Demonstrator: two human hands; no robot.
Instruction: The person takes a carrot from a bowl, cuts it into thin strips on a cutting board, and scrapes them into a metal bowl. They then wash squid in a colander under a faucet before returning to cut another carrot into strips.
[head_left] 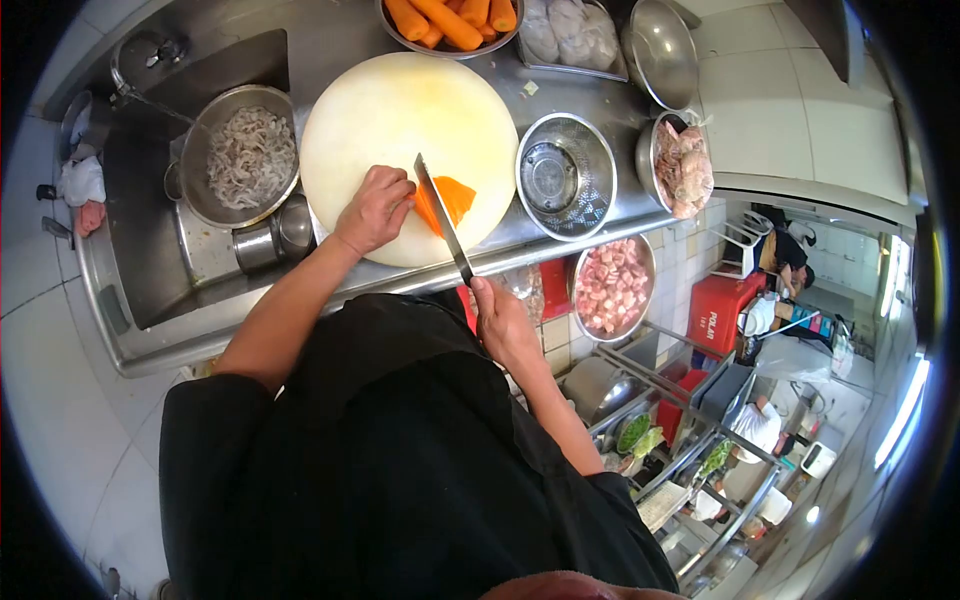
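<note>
A round, pale cutting board (400,120) lies on the steel counter. Near its front edge are orange carrot pieces (457,198), spread on both sides of the knife blade. My right hand (503,318) grips the dark handle of the knife (447,225), whose long blade points away from me across the carrot. On the left of the blade, my left hand (378,208) has its fingers curled together against the carrot's near end. The fingertips are partly hidden, close to the blade.
Left, a pot of shrimp (250,150) stands in the sink (140,230) under a tap. Whole carrots fill a bowl (445,48) at the back. Right are a perforated steel bowl (567,175), a bowl of raw poultry (652,165) and, lower, a bowl of diced meat (650,290).
</note>
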